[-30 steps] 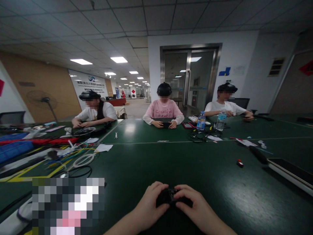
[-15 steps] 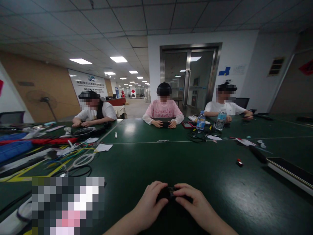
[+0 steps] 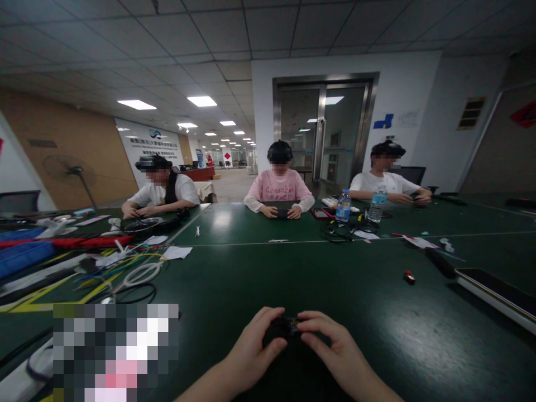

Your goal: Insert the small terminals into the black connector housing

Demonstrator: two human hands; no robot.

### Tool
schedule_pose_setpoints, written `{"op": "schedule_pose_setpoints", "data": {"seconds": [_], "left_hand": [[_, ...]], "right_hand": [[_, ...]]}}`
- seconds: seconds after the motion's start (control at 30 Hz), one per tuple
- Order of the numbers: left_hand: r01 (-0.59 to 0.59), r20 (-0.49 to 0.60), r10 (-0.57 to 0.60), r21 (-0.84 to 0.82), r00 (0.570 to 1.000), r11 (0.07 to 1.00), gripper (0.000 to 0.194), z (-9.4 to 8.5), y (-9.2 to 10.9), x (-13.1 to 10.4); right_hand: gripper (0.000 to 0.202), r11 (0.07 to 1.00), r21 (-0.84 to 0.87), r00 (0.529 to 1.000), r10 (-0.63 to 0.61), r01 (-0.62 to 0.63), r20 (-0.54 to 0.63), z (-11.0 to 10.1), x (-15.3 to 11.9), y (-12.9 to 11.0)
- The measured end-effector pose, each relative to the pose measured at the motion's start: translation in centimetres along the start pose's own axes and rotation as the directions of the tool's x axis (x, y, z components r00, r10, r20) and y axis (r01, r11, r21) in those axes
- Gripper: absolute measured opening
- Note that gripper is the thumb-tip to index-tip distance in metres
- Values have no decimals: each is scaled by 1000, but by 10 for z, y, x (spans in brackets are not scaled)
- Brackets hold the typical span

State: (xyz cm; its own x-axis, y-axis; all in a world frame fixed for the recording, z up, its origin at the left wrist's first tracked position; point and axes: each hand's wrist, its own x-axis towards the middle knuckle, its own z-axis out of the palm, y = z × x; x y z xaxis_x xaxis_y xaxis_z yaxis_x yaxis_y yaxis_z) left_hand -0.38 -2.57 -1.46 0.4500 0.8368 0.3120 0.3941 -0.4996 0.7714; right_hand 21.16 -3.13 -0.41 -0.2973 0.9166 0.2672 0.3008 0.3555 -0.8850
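A small dark object (image 3: 292,328) lies between my two hands, low in the middle of the head view; its details are too dark to make out. On its left side, my left hand (image 3: 262,340) curves round with thumb and fingers at its edge. From the right, my right hand (image 3: 329,340) reaches it with fingertips and thumb on its near and upper edges. Both hands rest over the dark green table (image 3: 234,279).
Cables (image 3: 142,273), a blue tray (image 3: 25,258) and white paper (image 3: 177,253) lie left. A red item (image 3: 409,277) and a flat black-topped device (image 3: 498,290) lie right. Bottles (image 3: 343,206) stand farther back. Three people sit across the table, one in pink (image 3: 280,187).
My left fingers have spread slightly and lifted a little off the dark object, showing more of it. The person at the right has brought their hands closer together.
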Motion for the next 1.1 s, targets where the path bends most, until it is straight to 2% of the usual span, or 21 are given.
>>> {"op": "schedule_pose_setpoints", "data": {"seconds": [0.2, 0.3, 0.53, 0.77, 0.9, 1.1], "left_hand": [[85, 59, -86, 9, 995, 996, 63, 0, 0, 1], [128, 90, -132, 45, 987, 991, 66, 0, 0, 1], [111, 105, -119, 77, 987, 991, 41, 0, 2, 1], [80, 88, -75, -55, 993, 995, 38, -2, 6, 1], [61, 79, -51, -134, 996, 989, 34, -2, 8, 1], [59, 79, -49, -136, 996, 989, 33, -2, 7, 1]], "right_hand": [[19, 1000, 19, 1000, 18, -18, 2, 1, -1, 0], [19, 999, 16, 999, 30, -30, 12, 1, -1, -1], [20, 999, -21, 999, 36, -35, 29, 1, -1, -5], [29, 995, -30, 994, 98, -97, 54, 0, -2, -4], [25, 998, -20, 996, 68, -67, 55, 1, -3, -5], [20, 999, -40, 999, 18, -17, 35, 1, -2, -7]]}}
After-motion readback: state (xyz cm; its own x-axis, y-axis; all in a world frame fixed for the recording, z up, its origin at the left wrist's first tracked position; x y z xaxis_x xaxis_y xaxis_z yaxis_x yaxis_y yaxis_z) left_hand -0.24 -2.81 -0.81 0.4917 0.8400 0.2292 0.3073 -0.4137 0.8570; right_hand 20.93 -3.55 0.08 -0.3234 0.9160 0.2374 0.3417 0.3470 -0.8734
